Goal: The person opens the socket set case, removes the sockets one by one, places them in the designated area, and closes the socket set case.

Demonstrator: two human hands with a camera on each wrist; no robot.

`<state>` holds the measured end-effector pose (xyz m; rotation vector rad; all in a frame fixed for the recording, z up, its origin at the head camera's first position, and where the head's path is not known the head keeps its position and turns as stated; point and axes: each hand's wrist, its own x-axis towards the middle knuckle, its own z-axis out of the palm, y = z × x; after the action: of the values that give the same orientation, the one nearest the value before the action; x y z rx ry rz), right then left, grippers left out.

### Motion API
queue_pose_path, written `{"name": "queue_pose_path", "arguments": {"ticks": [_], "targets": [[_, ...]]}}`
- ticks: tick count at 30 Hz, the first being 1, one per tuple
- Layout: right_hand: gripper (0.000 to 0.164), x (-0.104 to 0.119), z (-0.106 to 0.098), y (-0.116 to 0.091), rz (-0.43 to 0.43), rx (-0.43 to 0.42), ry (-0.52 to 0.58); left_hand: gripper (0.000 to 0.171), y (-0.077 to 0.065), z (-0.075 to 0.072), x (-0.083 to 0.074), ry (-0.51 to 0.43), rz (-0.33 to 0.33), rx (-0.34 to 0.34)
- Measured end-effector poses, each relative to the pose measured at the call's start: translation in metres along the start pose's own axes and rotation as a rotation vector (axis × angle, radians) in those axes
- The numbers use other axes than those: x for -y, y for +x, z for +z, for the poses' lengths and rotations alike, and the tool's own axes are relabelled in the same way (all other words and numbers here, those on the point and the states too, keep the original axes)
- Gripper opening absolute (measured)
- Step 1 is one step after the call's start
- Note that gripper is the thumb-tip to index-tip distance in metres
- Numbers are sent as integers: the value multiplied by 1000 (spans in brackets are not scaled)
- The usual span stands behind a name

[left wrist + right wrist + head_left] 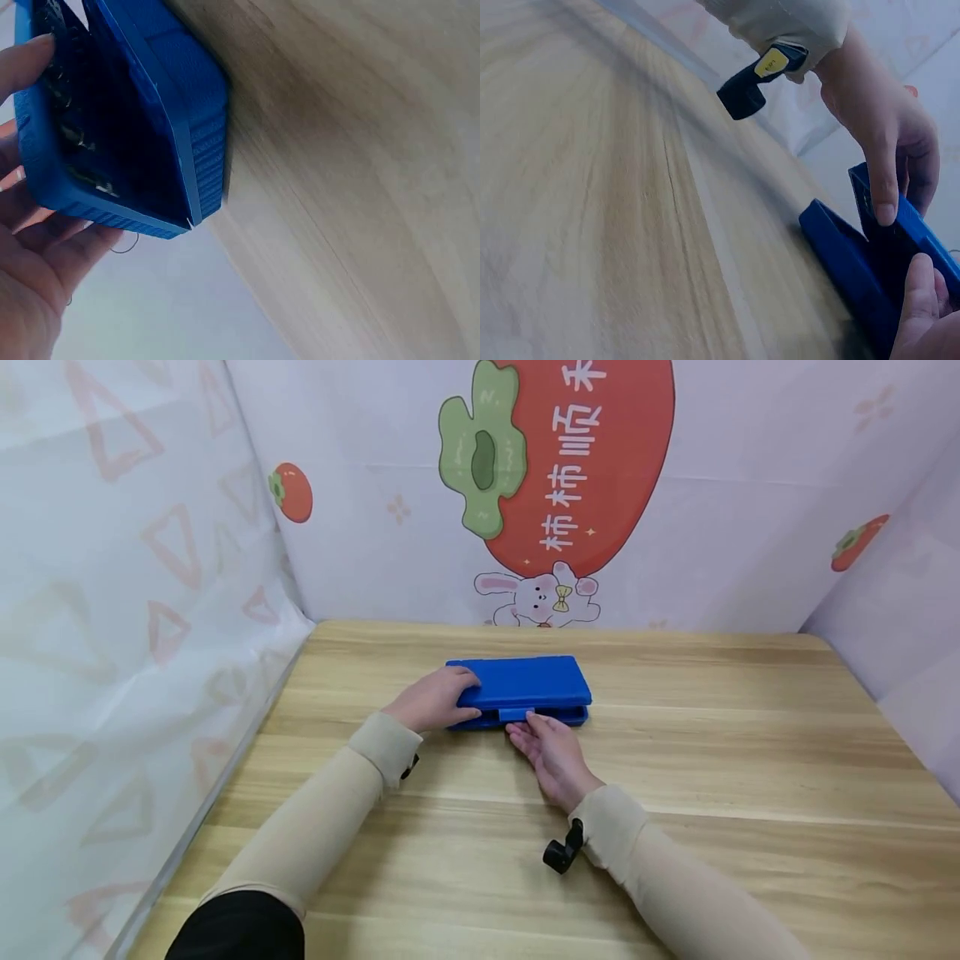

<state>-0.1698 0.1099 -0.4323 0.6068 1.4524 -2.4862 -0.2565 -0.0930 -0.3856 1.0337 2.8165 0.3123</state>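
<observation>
From my head, the blue case [525,685] sits on the pale wood desk [712,768], lid ajar; my left grip [435,697] grasps the lid's left side, my right grip [555,760] pinches the front latch [513,715]. Printed cloth [367,560] stands behind. At my left wrist, something glints inside, too dim to name. At my right, I judge I'm working the lid; that calls for steady, even pressure.

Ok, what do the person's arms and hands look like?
The left hand and right hand are bare, no gloves. Both arms wear long beige sleeves, and black cloth shows higher up the left one. Each wrist has a small black gadget; the left one's has a yellow label, too small to read.
</observation>
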Motion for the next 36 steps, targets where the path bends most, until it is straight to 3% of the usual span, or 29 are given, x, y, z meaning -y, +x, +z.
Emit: {"name": "queue_pose_path", "arguments": {"ticks": [3,5,7,11,14,19,25,29,36], "targets": [[32,6,-3,-2,-51,37,-113,44,-2,-3,0,25,62,-46],[38,11,-8,-2,-112,70,-273,41,-2,-4,0,28,91,-84],[44,18,-16,-2,-220,112,-547,40,-1,-5,1,34,113,-121],[48,33,-34,6,-517,163,-1164,38,0,-5,4,15,131,-193],[50,42,-46,14,-641,168,-1430,37,0,-4,6,-25,132,-234],[58,48,-54,27,-642,137,-1595,36,1,-3,6,-71,109,-270],[65,52,-54,38,-640,128,-1669,37,3,-4,5,-84,88,-264],[74,54,-52,42,-589,158,-1698,39,3,-6,5,-100,68,-259],[85,60,-44,38,-515,182,-1786,38,5,-14,7,-235,-36,-303]]}}
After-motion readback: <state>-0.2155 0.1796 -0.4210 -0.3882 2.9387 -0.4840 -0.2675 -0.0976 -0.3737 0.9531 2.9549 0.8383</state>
